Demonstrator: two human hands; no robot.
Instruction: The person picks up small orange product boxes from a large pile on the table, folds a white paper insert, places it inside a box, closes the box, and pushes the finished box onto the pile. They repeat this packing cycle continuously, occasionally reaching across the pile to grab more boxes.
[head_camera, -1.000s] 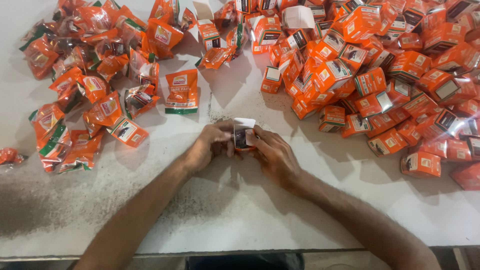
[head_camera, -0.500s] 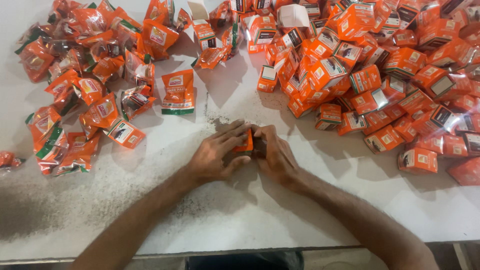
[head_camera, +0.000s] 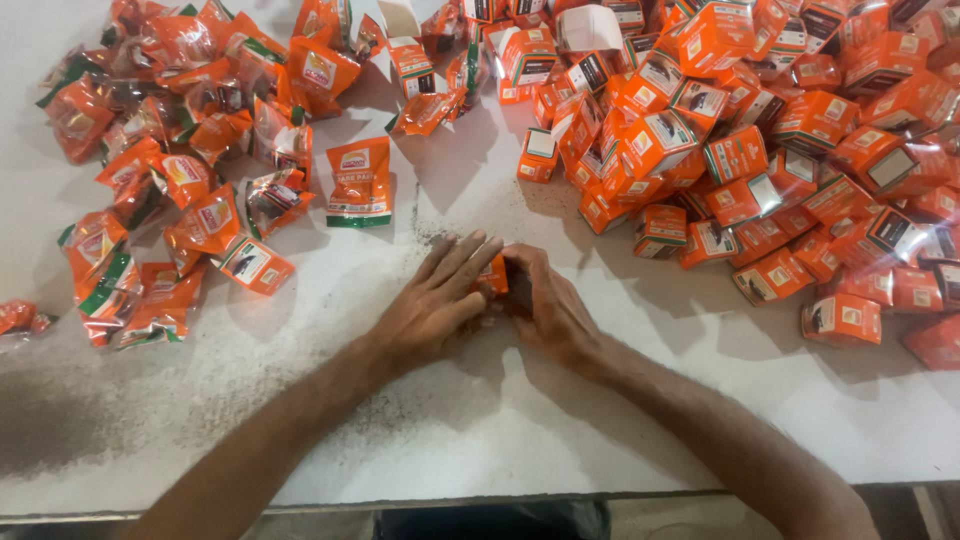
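Observation:
My left hand (head_camera: 436, 301) and my right hand (head_camera: 548, 307) meet at the middle of a white table (head_camera: 420, 440). Between them they hold a small orange box (head_camera: 493, 275), mostly covered by the fingers. The left fingers lie flat over the box; the right fingers curl around its right side. A heap of similar small orange boxes (head_camera: 740, 150) fills the table's right and far side. Orange foil pouches (head_camera: 190, 190) lie scattered at the left.
One flat orange pouch (head_camera: 359, 182) lies alone just beyond my left hand. An open box with a raised white flap (head_camera: 408, 45) stands at the far middle. Dark powder specks dust the table. The table's near edge (head_camera: 480, 495) runs below my forearms.
A second ago the box's white flap stood up between my fingers. Now the flap is down and my left hand presses flat over the box. The hands have come slightly nearer.

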